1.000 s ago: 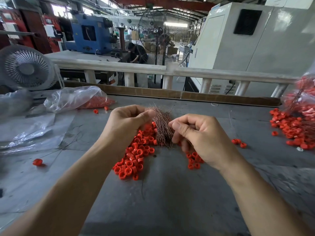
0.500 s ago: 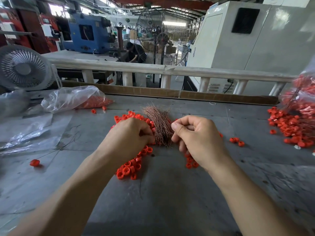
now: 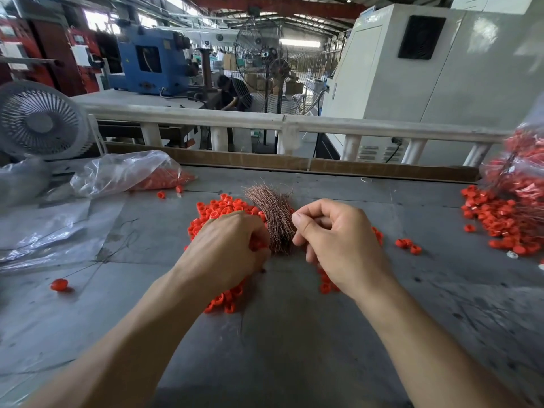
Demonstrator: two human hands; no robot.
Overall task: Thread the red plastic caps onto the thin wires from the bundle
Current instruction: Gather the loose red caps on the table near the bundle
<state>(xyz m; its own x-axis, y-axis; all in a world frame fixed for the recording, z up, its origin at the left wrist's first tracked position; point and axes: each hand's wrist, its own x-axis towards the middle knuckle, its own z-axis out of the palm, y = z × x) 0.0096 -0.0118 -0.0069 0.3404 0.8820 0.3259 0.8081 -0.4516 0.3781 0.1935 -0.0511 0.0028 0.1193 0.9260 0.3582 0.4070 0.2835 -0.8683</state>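
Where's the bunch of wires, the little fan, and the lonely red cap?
wire bundle (image 3: pixel 275 214): head view, middle of the strands.
white fan (image 3: pixel 39 120): head view, grille centre.
lone red cap (image 3: pixel 59 284): head view, its top.

Both hands curled over red caps, beside wire bundle.

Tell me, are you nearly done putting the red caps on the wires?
Not nearly. Done: threaded red caps on wires heaped far right. In hand: left hand digs in the loose red plastic caps; right hand pinches at the coppery thin-wire bundle. Left: that thick bundle and most caps.
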